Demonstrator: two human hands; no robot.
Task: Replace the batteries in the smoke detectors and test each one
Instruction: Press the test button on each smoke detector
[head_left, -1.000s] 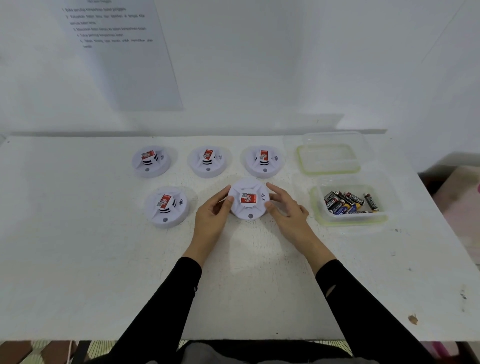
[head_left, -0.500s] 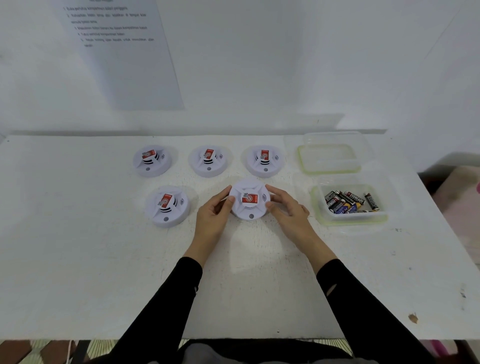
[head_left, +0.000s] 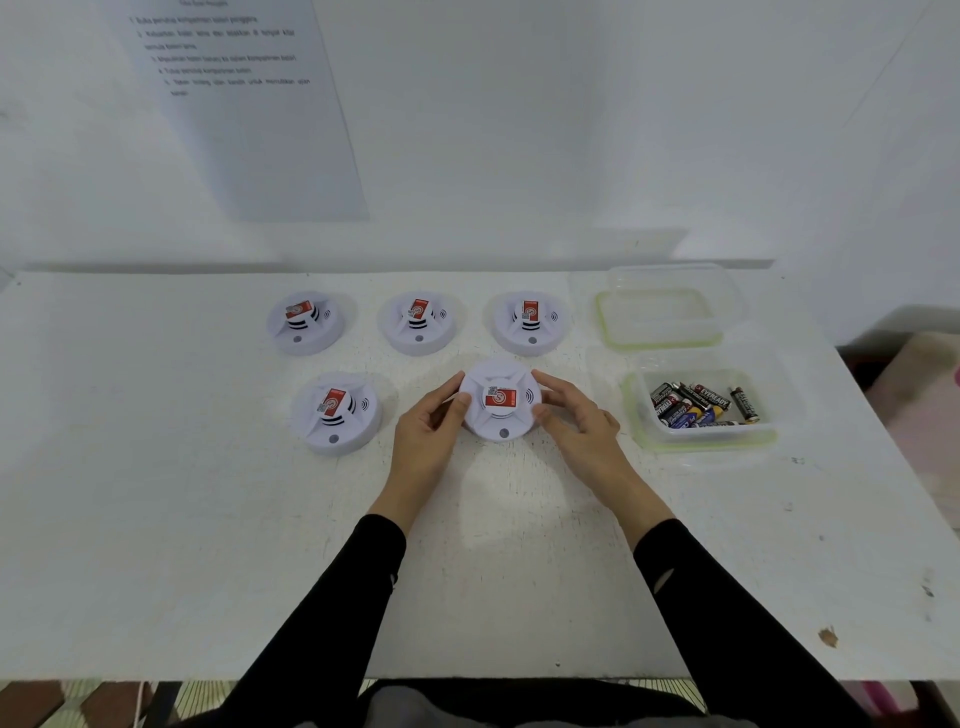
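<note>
Both hands, left hand (head_left: 426, 436) and right hand (head_left: 576, 426), are holding the front smoke detector (head_left: 500, 402) by its rim, fingers curled narrowly around it, near the middle of the scuffed white worktop (head_left: 208, 545). Four more detectors are sitting toward the back edge; the battery tub (head_left: 701, 415) is lying rightward, below a white wall.

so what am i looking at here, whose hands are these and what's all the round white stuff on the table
A person wears a camera on their head, so you look down along their black sleeves. On the white table lie five round smoke detectors, each with a red label. The left hand and right hand grip the front right detector by its sides. Beside it, an open clear container holds loose batteries; behind that lies what looks like its lid. A printed sheet hangs on the wall.
</note>
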